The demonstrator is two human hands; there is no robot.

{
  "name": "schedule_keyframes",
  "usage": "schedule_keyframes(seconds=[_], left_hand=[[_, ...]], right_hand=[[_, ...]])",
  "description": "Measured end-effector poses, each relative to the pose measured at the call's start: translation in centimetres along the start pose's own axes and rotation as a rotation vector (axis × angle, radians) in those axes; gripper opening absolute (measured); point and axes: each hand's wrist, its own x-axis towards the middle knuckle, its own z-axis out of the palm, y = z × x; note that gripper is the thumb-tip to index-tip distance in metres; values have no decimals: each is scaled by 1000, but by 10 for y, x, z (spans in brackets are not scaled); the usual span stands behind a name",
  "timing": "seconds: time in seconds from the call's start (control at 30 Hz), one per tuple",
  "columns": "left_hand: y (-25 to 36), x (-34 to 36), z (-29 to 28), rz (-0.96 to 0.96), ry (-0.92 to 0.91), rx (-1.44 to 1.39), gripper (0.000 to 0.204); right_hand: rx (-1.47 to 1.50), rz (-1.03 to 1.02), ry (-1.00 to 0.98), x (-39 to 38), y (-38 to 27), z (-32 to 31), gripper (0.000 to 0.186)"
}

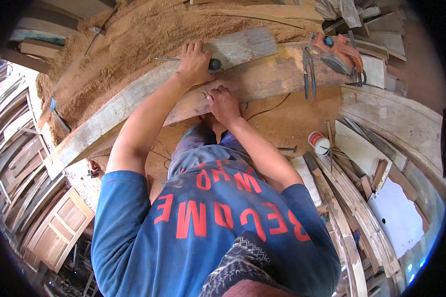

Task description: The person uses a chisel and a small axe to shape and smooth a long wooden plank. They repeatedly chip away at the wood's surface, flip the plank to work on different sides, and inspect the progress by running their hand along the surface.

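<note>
My left hand [195, 65] is closed over a screwdriver [214, 64]. Its dark handle sticks out on the right and its thin metal shaft on the left. Beneath that hand lies a long, weathered grey plank [248, 47]. Closer to me, my right hand [224, 105] has its fingers bent together at a brown board [272, 72]. A small thin thing shows at its fingertips, too small to name. The brown board runs along the near side of the grey plank, and both lie across in front of my legs.
Pliers [309, 74] and an orange power tool [339, 52] rest at the brown board's right end. Sawdust [139, 34] covers the far side. A hammer [59, 115] lies left, a white tub [319, 142] stands right. Stacked timber [354, 213] and a panelled wooden door [62, 227] flank me.
</note>
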Motion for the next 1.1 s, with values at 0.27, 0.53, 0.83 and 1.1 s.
schedule_keyframes(seconds=[0.27, 0.53, 0.83, 1.1], left_hand=[[-52, -15, -11, 76, 38, -330, 57], [-138, -146, -39, -262, 189, -323, 34], [-115, -354, 47, -572, 92, -357, 25], [-49, -410, 93, -849, 121, -626, 22]], right_hand=[[-294, 80, -83, 13, -22, 48, 14], [-324, -147, -140, 26, -41, 50, 12], [-94, -695, -331, 38, -137, 111, 8], [-161, -764, -389, 40, -148, 137, 5]])
